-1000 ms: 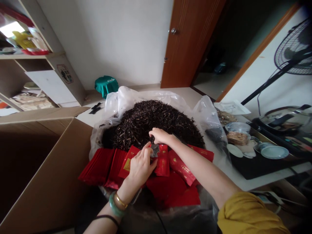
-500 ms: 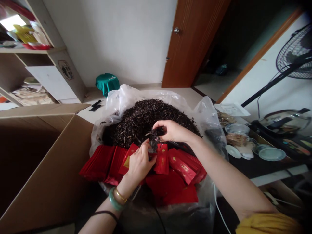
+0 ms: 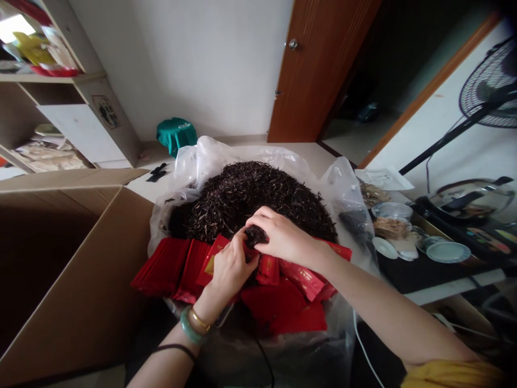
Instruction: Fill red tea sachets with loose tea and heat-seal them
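A large heap of dark dried tea leaves (image 3: 258,186) lies in a clear plastic sheet or bag (image 3: 347,188). My right hand (image 3: 280,237) is closed around a clump of tea leaves (image 3: 256,236), its fingertips close to those of my left hand (image 3: 229,269). The left fingers are curled around a small clear plastic bag at the clump's lower edge, now mostly hidden by the hands. Red packets (image 3: 163,267) with gold print stand in rows along the heap's near side. More red packets (image 3: 288,310) lie flat below my hands.
An open cardboard box (image 3: 81,291) stands at the left. On the right, a dark table (image 3: 428,280) bears dishes, a plastic tub (image 3: 391,213) and a glass-lidded pan (image 3: 476,196). A standing fan (image 3: 493,86) is behind it. A white cable (image 3: 361,342) hangs at the lower right.
My right hand has moved down and slightly left with the tea leaves, closing in on the small bag at my left fingertips. My left hand stays almost in place.
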### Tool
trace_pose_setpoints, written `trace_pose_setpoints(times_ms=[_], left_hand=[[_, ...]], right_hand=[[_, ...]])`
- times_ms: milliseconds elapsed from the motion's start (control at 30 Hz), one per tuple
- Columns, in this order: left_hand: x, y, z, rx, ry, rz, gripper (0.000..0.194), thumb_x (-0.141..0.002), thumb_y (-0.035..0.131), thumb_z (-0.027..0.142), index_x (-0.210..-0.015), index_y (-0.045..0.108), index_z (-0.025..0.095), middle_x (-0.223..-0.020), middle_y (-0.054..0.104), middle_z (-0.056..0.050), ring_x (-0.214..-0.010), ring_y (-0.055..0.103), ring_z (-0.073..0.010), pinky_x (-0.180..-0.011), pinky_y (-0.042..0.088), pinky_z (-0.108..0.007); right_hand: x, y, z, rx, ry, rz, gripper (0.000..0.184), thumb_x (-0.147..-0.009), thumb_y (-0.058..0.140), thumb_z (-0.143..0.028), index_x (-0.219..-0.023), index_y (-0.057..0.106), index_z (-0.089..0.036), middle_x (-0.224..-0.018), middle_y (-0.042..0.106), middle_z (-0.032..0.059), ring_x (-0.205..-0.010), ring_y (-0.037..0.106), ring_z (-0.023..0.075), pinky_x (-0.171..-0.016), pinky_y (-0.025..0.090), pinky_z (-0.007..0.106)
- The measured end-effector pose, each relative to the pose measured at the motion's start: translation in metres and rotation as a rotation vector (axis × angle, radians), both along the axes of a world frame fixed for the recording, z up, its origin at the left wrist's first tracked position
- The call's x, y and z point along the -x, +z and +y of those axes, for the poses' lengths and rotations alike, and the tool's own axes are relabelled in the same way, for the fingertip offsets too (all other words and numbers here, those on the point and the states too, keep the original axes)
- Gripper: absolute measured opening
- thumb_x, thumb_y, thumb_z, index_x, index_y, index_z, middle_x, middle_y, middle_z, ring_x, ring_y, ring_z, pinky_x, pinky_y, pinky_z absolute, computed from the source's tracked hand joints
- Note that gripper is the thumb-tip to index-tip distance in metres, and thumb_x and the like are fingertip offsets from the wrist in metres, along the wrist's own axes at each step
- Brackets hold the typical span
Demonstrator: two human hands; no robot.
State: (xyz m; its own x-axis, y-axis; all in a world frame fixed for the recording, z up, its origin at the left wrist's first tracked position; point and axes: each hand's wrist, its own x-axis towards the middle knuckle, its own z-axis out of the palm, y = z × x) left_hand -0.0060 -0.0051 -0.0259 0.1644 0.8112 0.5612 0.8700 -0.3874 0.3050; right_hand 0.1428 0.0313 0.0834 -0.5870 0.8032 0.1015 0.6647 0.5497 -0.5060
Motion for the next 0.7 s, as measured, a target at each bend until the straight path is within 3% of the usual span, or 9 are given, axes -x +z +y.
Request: trace_pose_setpoints(times_ms=[233, 367, 467, 533, 700], left_hand=[[0.0, -0.003, 0.0, 0.026, 0.045, 0.02, 0.044, -0.077, 0.065, 0.03, -0.113, 0.046, 0.014, -0.086, 0.071, -0.008, -0.065, 0.07, -0.0203, -0.049, 0.047, -0.024], [0.002, 0.001, 0.0, 0.056, 0.015, 0.013, 0.043, -0.077, 0.068, 0.033, -0.111, 0.048, 0.015, -0.093, 0.071, -0.01, -0.07, 0.07, -0.02, -0.05, 0.048, -0.023], [0.003, 0.006, -0.001, 0.098, -0.002, 0.05, 0.034, -0.076, 0.069, 0.032, -0.101, 0.051, 0.018, -0.118, 0.065, -0.014, -0.077, 0.07, -0.0199, -0.053, 0.05, -0.024], [0.002, 0.009, -0.002, 0.129, 0.003, 0.088, 0.031, -0.076, 0.07, 0.032, -0.098, 0.052, 0.019, -0.125, 0.062, -0.013, -0.076, 0.07, -0.0192, -0.053, 0.05, -0.025], [0.005, 0.012, -0.002, 0.156, -0.013, 0.124, 0.027, -0.077, 0.069, 0.033, -0.094, 0.053, 0.019, -0.123, 0.063, -0.011, -0.071, 0.068, -0.0176, -0.051, 0.049, -0.025]], right_hand=[[0.004, -0.003, -0.008, 0.018, 0.054, 0.204, 0.027, -0.073, 0.061, -0.002, -0.094, 0.063, -0.019, -0.103, 0.056, 0.0047, -0.081, 0.062, 0.0131, -0.071, 0.055, 0.027], [-0.005, -0.01, 0.006, -0.075, -0.05, 0.264, 0.023, -0.083, 0.051, -0.008, -0.098, 0.064, -0.02, -0.102, 0.061, 0.0052, -0.084, 0.064, 0.0139, -0.07, 0.054, 0.025], [-0.01, -0.027, 0.033, -0.06, -0.172, -0.025, 0.031, -0.087, 0.044, -0.005, -0.107, 0.063, -0.018, -0.11, 0.063, 0.0082, -0.096, 0.064, 0.0162, -0.087, 0.05, 0.029], [-0.008, -0.044, 0.052, 0.038, -0.142, -0.277, 0.03, -0.086, 0.05, -0.007, -0.113, 0.061, -0.015, -0.118, 0.063, 0.0126, -0.109, 0.06, 0.022, -0.097, 0.043, 0.033], [0.011, -0.081, 0.078, 0.173, -0.036, -0.445, 0.037, -0.071, 0.07, -0.013, -0.107, 0.063, -0.014, -0.112, 0.066, 0.0148, -0.103, 0.062, 0.0273, -0.086, 0.046, 0.03]])
